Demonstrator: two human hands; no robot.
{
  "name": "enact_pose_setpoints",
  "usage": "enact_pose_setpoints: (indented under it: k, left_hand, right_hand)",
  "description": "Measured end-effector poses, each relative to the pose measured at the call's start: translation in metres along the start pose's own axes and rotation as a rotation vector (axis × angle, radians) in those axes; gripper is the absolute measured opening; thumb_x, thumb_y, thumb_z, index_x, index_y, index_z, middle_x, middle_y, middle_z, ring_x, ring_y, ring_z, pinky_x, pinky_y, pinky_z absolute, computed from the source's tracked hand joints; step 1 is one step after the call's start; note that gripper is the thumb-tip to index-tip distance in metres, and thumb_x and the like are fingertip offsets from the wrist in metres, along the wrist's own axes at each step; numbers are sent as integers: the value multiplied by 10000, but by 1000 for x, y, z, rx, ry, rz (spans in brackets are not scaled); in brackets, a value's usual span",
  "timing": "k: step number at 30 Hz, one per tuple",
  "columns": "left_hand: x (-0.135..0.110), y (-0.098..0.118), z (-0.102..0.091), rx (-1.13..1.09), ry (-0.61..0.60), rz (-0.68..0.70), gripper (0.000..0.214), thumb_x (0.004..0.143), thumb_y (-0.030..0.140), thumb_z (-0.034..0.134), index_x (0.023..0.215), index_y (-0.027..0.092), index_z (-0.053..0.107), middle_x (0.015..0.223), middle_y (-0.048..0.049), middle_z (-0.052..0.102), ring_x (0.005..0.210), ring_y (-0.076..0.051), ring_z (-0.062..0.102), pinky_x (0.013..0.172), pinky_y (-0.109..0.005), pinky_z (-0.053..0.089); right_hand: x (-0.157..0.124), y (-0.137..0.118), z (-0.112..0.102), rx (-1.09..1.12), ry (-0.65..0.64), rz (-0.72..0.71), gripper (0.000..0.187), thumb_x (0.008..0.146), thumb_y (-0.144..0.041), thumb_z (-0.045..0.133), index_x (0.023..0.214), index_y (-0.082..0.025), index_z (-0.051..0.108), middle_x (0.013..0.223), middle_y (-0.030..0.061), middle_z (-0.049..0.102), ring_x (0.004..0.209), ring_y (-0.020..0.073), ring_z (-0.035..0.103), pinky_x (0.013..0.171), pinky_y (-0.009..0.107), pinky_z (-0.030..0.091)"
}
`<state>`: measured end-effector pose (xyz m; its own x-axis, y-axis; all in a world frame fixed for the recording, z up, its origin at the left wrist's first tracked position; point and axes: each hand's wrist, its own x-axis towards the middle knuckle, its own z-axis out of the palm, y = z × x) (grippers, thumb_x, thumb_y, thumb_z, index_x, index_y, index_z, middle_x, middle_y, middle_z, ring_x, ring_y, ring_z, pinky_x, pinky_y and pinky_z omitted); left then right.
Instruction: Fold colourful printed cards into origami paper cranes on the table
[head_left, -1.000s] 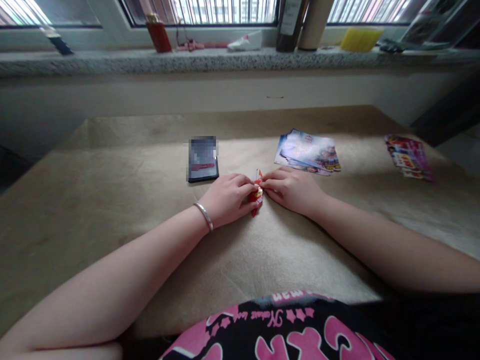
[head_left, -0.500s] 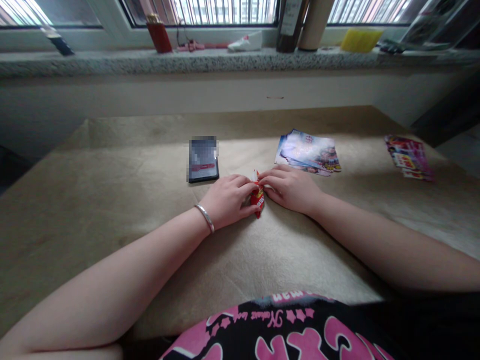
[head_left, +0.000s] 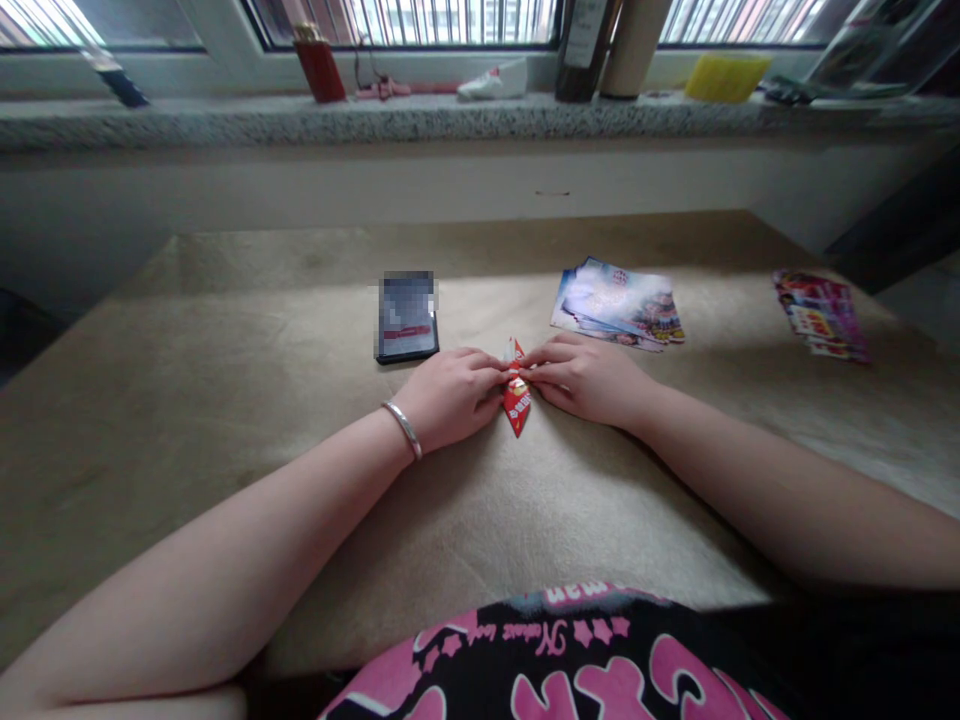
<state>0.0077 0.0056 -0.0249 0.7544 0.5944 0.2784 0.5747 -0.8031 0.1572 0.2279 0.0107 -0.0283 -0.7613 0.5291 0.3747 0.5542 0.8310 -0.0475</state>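
A small folded piece of red printed paper (head_left: 517,408), narrow and diamond-shaped with a pointed near end, lies on the table in front of me. My left hand (head_left: 463,397) has its fingertips closed on the paper's left edge, and a silver bangle circles that wrist. From the other side, my right hand (head_left: 583,380) grips the right edge with fingers pressed together. The fingertips of both hands nearly meet over the paper's middle and cover part of it.
Beyond my left hand lies a dark flat rectangular case (head_left: 406,330), partly blurred out. Glossy printed sheets (head_left: 619,303) are fanned behind my right hand. More colourful pink-red sheets (head_left: 821,315) lie far right. Bottles and a yellow block (head_left: 726,78) stand on the stone windowsill (head_left: 420,122).
My left thumb has drawn back from the paper's near part, so more of its red printed surface shows. Both hands otherwise stay nearly in place.
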Motion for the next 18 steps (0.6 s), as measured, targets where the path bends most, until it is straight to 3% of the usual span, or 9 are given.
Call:
enact_pose_setpoints:
  k: [9,14,18]
  left_hand:
    - [-3,-1,4,38,63,2,207,868,221,513,1015,149,639,1111,-102,638,987,-209,603,870,-362,498]
    - [0,1,4,23,44,-19,210,875,263,509,1004,151,630,1083,-91,643,998,-214,588,894,-369,482]
    - [2,2,4,23,39,-34,219,877,289,508,973,143,640,1013,-102,647,964,-211,589,871,-364,486]
  right_hand:
    - [0,-2,3,1,44,4,237,888,-250,490,932,-176,711,1000,65,705,885,189,592,797,325,480]
    - [4,-5,6,11,56,84,212,876,-255,493,885,-159,681,1071,82,690,956,214,598,843,352,475]
    - [5,-5,8,73,31,189,169,858,-261,534,883,-166,671,1015,81,710,979,213,619,846,348,485]
